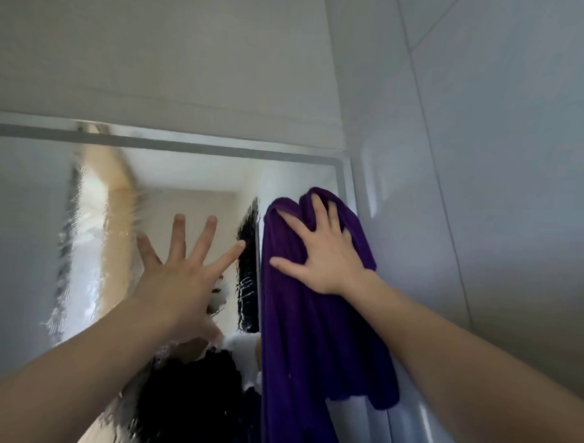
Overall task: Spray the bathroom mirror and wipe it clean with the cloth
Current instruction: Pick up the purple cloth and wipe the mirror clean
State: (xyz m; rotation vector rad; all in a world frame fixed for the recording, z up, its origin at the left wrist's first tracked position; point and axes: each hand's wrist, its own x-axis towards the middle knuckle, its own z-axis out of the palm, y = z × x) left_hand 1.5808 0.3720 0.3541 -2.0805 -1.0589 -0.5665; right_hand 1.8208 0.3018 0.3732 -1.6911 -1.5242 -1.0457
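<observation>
While the left hand (177,276) splays open, right hand (322,252) fingers — spread — press cloth (312,339) on mirror (185,176)

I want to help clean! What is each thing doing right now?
Mirror: wet and streaky on the left, clearer in the middle.
Cloth: purple, pressed flat on the mirror's top right corner, rest hanging down.
Right hand: fingers spread, pressing the cloth.
Left hand: fingers spread wide, holding nothing.
</observation>
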